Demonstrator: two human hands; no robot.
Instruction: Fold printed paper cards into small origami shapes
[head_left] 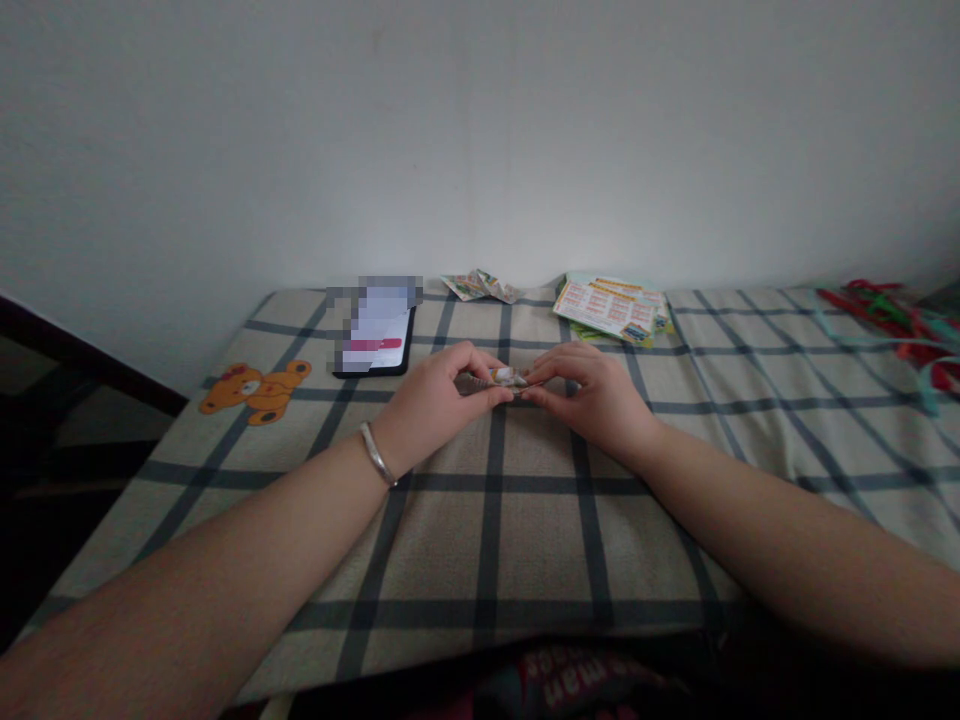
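Pinching paper (508,377) — clothing (574,682) reads "man"

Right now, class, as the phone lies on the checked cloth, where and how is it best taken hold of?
Probably by its two long edges at the near end, coming from the person's side. The phone shows its screen, its far end is close to the wall, and the left hand is just off its near right corner.
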